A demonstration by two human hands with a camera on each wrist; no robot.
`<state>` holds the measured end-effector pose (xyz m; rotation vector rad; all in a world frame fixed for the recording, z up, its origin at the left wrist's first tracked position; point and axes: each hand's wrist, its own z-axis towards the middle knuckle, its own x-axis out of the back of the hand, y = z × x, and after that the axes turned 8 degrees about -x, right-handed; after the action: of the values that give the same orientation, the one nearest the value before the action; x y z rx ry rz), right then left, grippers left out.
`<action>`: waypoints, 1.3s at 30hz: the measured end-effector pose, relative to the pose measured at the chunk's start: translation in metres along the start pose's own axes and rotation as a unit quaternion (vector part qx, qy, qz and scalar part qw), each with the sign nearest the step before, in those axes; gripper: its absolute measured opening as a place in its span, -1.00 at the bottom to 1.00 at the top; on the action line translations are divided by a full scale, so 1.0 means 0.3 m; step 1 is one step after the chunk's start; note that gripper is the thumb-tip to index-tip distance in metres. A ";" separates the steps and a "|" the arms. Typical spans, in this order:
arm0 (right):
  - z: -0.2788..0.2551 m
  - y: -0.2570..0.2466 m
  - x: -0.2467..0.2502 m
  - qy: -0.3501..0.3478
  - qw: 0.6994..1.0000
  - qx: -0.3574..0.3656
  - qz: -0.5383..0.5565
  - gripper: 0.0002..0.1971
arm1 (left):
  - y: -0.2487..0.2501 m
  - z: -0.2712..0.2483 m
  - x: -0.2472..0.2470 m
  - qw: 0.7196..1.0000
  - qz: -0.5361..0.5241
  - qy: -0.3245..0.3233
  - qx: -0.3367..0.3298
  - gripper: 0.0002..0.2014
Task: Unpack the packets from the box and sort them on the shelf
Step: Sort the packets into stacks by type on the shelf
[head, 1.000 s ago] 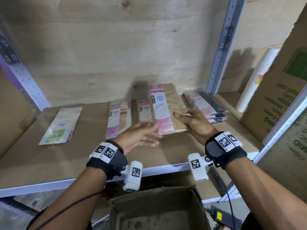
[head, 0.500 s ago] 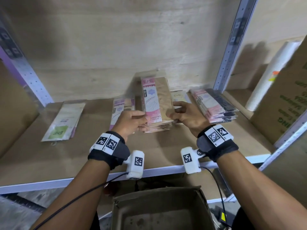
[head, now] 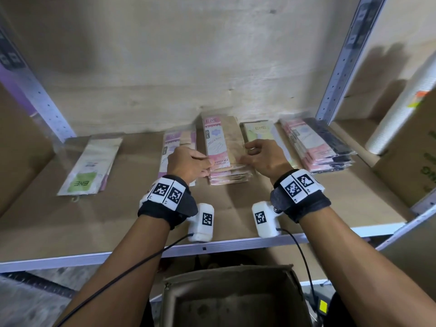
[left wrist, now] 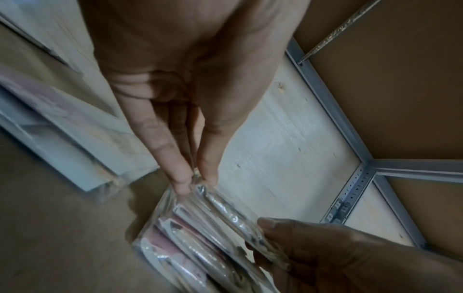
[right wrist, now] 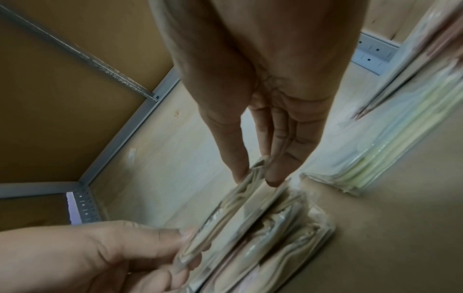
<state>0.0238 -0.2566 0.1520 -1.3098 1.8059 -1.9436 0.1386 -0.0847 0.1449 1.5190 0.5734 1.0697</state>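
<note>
A pink and brown packet (head: 220, 142) lies on top of a small stack of like packets (head: 230, 179) in the middle of the shelf (head: 118, 220). My left hand (head: 188, 162) pinches its near left corner between thumb and fingers (left wrist: 180, 174). My right hand (head: 262, 156) pinches the near right corner, fingertips (right wrist: 275, 176) on the plastic edge. Purple packets (head: 175, 142) lie left of the stack and a pale green packet (head: 259, 131) right of it. The open cardboard box (head: 233, 300) sits below the shelf edge, its inside looking bare.
A green-labelled packet (head: 90, 166) lies at the shelf's left. A pile of pink and dark packets (head: 318, 145) sits by the right upright (head: 339, 67). A white roll (head: 401, 109) and a printed carton (head: 415, 161) stand in the bay to the right. A plywood wall backs the shelf.
Both hands closed on the pink packet and carried it back onto the stack in the middle of the shelf. The pale green packet to its right has come into sight.
</note>
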 end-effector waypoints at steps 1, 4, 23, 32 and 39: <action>0.002 0.002 -0.002 0.004 1.000 -0.001 -0.005 -0.50 | -0.004 0.003 -0.004 1.000 0.004 0.000 0.002 -0.81; 0.007 0.003 -0.003 0.015 1.000 -0.004 -0.021 -0.51 | -0.010 0.004 -0.015 1.000 0.018 -0.006 0.000 -0.79; -0.014 0.003 0.017 -0.025 0.996 -0.036 -0.083 -0.38 | -0.002 -0.004 -0.026 0.993 0.114 0.003 0.002 -0.88; -0.079 -0.014 0.059 0.015 1.000 0.013 -0.005 -0.63 | 0.033 -0.057 0.042 0.976 0.169 0.091 -0.100 -0.83; -0.197 -0.049 -0.042 -0.097 0.990 0.058 0.081 -0.97 | 0.032 -0.120 0.196 0.983 0.111 0.117 -0.089 -0.82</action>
<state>-0.0032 -0.2024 0.1666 -1.2267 1.6276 -1.7440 0.1332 -0.0202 0.1707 1.3321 0.4611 1.4472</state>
